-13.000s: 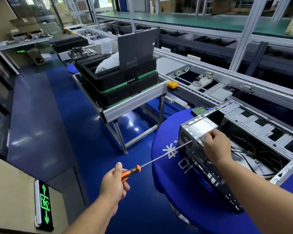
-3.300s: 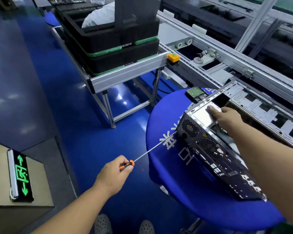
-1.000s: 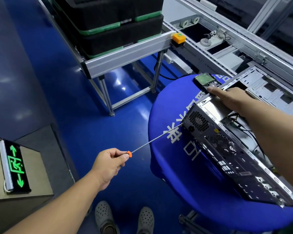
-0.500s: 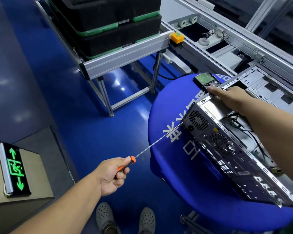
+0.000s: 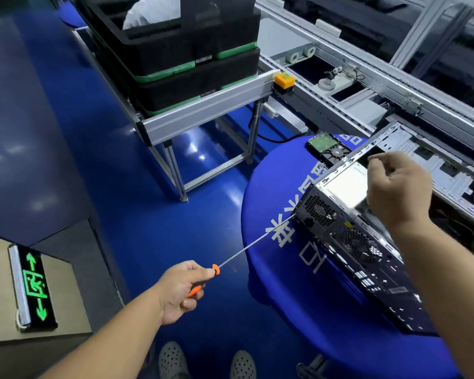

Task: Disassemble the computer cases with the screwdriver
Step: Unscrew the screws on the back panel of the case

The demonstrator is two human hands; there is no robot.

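green arrows and running-figure on exit sign (image 5: 34, 288), white characters on blue tablecloth (image 5: 282, 318)

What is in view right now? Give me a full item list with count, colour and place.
computer case: one, black and silver, on the round table, side open
screwdriver: one, orange and black handle, long steel shaft, tip at the case's rear corner
round table: one, blue cover with white characters, at right
hard drive: one, green board, on the table beyond the case
black trays: a stack, green edges, on the metal stand
orange button box: one, at the stand's corner
exit sign: one, green arrows, lower left
shoes: two, grey, bottom edge
left hand: grips the screwdriver handle
right hand: above the case, fingers curled
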